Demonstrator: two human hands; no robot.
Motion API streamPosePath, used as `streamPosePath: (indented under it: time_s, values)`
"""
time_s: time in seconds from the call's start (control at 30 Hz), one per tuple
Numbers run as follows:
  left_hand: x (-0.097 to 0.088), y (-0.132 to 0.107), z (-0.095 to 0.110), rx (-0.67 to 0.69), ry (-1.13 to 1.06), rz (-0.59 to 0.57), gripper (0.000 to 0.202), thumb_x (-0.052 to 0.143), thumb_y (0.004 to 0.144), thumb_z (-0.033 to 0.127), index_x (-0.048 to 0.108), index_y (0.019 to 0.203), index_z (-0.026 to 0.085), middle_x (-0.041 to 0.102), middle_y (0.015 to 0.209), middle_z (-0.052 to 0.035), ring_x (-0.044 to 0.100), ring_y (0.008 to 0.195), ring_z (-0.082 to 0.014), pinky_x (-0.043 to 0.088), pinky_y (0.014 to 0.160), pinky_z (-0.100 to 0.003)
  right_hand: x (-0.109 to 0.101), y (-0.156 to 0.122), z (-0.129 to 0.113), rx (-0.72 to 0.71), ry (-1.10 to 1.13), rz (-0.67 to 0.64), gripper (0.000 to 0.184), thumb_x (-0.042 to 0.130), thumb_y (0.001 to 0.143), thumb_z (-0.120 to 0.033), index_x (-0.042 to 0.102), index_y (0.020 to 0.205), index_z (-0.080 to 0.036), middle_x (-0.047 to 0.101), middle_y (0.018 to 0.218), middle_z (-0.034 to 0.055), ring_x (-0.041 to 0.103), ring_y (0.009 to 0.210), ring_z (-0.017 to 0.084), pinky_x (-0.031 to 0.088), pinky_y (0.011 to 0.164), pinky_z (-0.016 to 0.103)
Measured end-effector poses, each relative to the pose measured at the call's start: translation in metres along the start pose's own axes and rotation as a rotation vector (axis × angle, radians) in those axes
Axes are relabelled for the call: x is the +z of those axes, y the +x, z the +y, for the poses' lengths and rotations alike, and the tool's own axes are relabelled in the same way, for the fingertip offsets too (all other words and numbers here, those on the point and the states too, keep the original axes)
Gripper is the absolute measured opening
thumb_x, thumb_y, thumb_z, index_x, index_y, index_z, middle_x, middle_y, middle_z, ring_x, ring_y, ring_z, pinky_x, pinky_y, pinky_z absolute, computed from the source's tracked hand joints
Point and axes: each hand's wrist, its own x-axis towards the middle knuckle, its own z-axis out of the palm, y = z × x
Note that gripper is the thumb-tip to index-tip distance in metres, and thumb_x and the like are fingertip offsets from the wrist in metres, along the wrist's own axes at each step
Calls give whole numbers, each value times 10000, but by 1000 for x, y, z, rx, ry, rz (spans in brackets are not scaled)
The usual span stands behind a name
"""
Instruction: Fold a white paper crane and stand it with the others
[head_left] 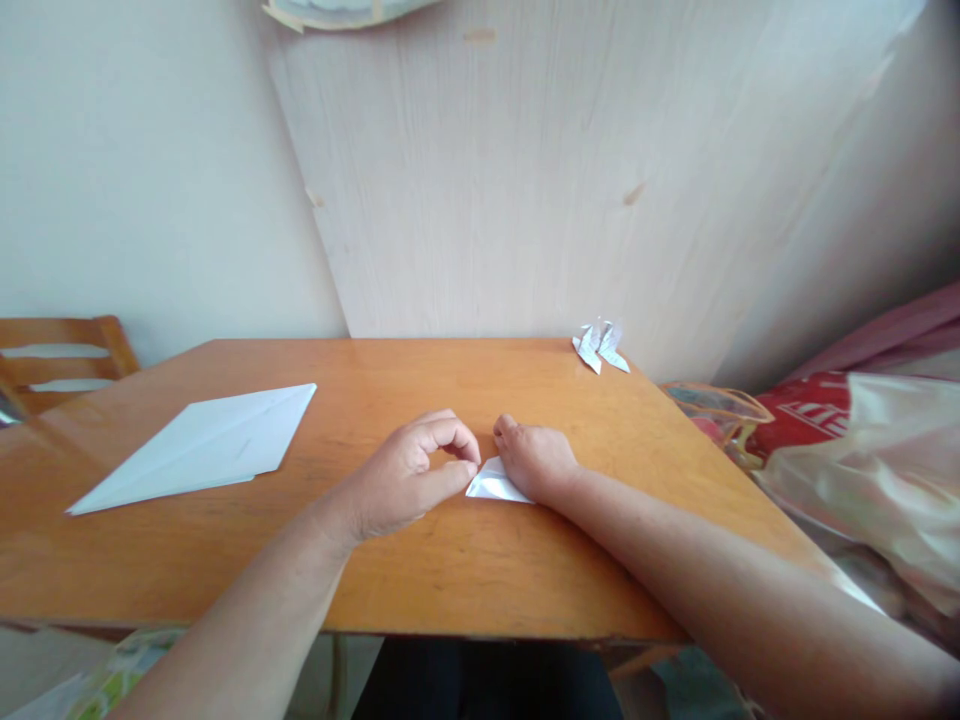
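A small piece of folded white paper lies flat on the wooden table in front of me. My left hand has its thumb and forefinger brought together at the paper's left corner, the other fingers curled behind. My right hand rests on the paper's right part with its fingers curled and pressed down, covering that side. What lies beneath the right palm is hidden.
White paper sheets lie at the left on the table. Two small folded paper figures stand at the far right corner. A wooden chair is at the left; bags are piled beside the right edge.
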Motion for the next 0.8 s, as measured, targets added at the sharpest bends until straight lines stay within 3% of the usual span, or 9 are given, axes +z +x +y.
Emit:
streamPosePath:
  time_s: [0.13,0.27,0.8]
  values:
    - [6,-10,11,-45,180,-24,94,586,866,225,642,938,244,591,1004,0,578,1001,-196,467,939,-360,1,1,1,-13,6,-8,240,365,1024,-319,553,1134,-219,762,994,104,734,875,253,477,666,299]
    - [13,-17,9,-67,281,23,116,578,861,202,626,953,256,584,1052,-8,564,1059,-211,459,982,-381,1,1,1,-27,10,-3,243,374,1012,-311,556,1147,-223,759,1024,110,733,897,268,496,682,320]
    - [19,-6,-1,-79,372,-61,180,563,834,158,643,949,272,585,1097,-16,553,1078,-221,471,945,-371,1,2,1,-35,32,-16,273,365,1020,-324,563,1187,-235,751,1053,107,726,936,260,513,732,340]
